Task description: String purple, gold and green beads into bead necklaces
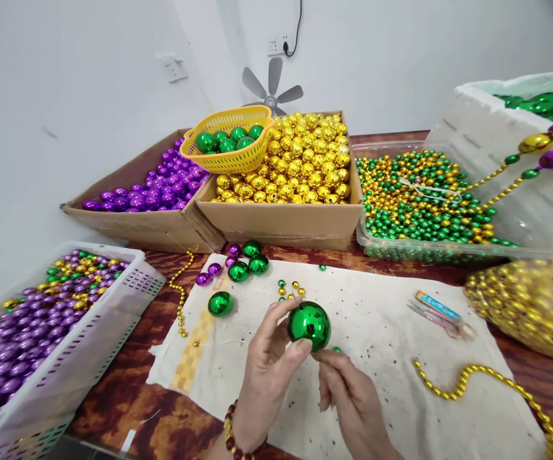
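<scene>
My left hand [269,367] grips a big shiny green ball [309,326] between thumb and fingers, above the white cloth [376,313]. Just below the ball, my right hand [348,390] has thumb and forefinger pinched together; what they hold is too small to make out. A small green bead [336,349] shows just beyond the right fingertips. Small gold and green beads [295,285] lie beyond the left hand. To their left are several larger green balls [220,303] and purple beads [204,278].
Cardboard boxes of purple beads [135,198] and gold beads [300,160] stand behind, a yellow basket [231,163] resting on top. At left is a white crate [137,265]; at right, a clear tub [376,241]. Snips [442,319] and a gold bead string [468,374] lie on the cloth.
</scene>
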Available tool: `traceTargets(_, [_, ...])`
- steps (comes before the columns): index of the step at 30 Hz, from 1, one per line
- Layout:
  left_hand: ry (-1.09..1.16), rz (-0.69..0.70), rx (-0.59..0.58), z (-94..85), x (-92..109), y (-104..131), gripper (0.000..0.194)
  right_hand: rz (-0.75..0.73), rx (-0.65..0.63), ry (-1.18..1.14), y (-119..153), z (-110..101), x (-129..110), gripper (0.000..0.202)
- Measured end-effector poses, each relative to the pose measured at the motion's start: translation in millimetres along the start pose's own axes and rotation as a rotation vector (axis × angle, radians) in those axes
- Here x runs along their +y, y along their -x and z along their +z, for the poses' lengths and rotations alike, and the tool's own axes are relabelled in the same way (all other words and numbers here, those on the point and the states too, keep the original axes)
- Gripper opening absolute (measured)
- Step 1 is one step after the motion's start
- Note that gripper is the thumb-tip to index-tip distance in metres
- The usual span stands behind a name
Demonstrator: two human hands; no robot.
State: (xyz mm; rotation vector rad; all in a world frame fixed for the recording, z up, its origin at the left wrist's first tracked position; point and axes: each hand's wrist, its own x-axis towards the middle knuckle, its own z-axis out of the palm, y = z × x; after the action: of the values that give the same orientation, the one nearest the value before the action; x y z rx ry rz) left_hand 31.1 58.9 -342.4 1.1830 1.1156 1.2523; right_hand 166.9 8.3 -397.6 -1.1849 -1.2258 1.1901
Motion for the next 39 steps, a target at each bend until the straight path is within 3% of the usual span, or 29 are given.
traceTargets(5, [-0.026, -0.1, 0.011, 8.7, -7.0, 4.2, 0.053, 0.078, -0.021, -0.071, 0.2, -5.5, -3.1, 0.03])
traceTargets(9, [-0.185, -0.153, -0.182, 12.7, -15.6, 14.6, 0.062, 0.243, 0.067, -0.12, 7.1, -16.4, 7.0, 0.027])
traceTargets(11, [-0.317, -0.103, -0.251, 7.3, -22.0, 11.7, 0.053, 0.291, 0.112, -0.142, 10.0, -20.7, 14.1, 0.03])
traceTargets(16, [-0.822, 0.126, -0.09, -22.6, -46.8, -37.6, 0.026, 0.332, 0.127, -0.181, 9.0, -28.0, 27.7, 0.033])
traceTargets(19, [-1.189, 0.205, -0.136, -30.6, -62.3, -67.9, 0.018, 0.327, 0.083, -0.176, 5.6, -31.7, 30.9, 0.031])
traceTargets(22, [-1.37, 0.247, -0.19, -27.1, -73.9, -80.6, 0.017, 0.324, 0.082, -0.183, 4.5, -34.1, 32.2, 0.031])
traceTargets(34, [-1.343, 0.3, -0.189, -26.5, -81.7, -80.9, 0.021, 0.343, 0.098, -0.163, 6.5, -37.3, 34.6, 0.031])
traceTargets(39, [-1.128, 0.354, -0.006, -42.3, -66.2, -90.7, 0.021, 0.345, 0.096, -0.162, 7.2, -38.7, 31.5, 0.032])
